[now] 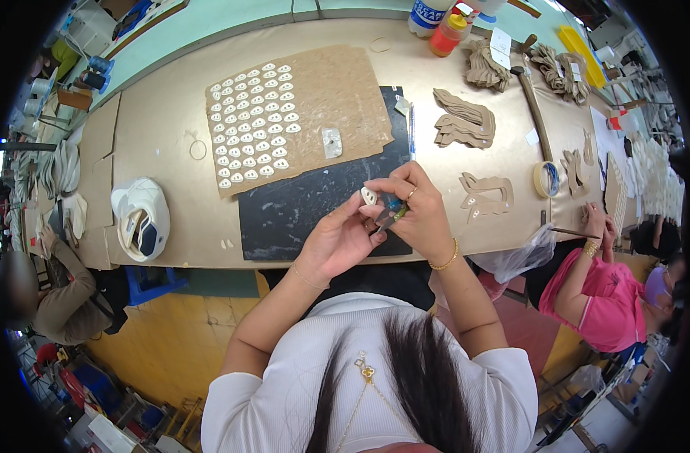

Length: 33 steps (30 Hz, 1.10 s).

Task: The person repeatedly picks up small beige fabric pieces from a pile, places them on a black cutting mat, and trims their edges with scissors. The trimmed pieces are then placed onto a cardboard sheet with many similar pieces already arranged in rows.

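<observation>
Left hand (337,240) pinches a small white oval piece (368,196); right hand (413,208) grips a green-handled tool (392,214) just beside it.

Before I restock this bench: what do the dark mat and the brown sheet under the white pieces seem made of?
The dark mat looks like rubber or a cutting mat: matte black, scuffed with pale marks. The brown sheet looks like fibreboard or cardboard: dull, speckled tan, rough edges. The small white pieces look like thin leather or plastic; too small to tell.
</observation>
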{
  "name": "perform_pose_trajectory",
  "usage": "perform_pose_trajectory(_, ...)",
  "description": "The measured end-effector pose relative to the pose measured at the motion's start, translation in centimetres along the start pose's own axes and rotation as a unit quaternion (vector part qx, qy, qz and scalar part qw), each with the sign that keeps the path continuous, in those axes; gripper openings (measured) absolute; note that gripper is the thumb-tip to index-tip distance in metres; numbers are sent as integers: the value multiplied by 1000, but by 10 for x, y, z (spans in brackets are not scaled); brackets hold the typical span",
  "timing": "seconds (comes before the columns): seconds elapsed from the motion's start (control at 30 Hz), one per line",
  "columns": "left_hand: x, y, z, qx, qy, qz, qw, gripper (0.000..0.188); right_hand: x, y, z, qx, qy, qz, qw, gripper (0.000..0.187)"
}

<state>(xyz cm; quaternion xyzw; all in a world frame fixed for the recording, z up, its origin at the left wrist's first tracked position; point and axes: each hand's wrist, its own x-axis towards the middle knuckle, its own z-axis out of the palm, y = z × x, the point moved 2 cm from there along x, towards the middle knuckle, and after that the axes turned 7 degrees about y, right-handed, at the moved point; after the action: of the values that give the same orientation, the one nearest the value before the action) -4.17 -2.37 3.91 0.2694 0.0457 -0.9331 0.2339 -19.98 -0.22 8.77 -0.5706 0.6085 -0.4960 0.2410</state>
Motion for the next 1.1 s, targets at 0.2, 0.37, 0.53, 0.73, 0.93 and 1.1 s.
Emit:
perform_pose_trajectory(0.2,-14,11,-26,498,161,323,789,27,0,45,3,-155,-127,-101,974,30)
perform_pose_trajectory(0.37,-26,11,-26,810,85,446,371,40,-4,60,15,-235,-223,-139,936,30)
perform_pose_trajectory(0.53,-20,5,-24,850,93,430,290,48,-4,62,18,-227,-224,-145,937,34)
perform_pose_trajectory(0.73,-13,6,-20,865,96,411,272,49,-7,55,15,-245,-203,-138,938,35)
perform_pose_trajectory(0.93,-15,7,-17,869,98,411,257,44,8,62,-22,-190,-74,-5,979,38)
perform_pose_trajectory(1.1,-7,8,-19,817,145,436,348,27,47,123,-91,-325,53,110,938,38)
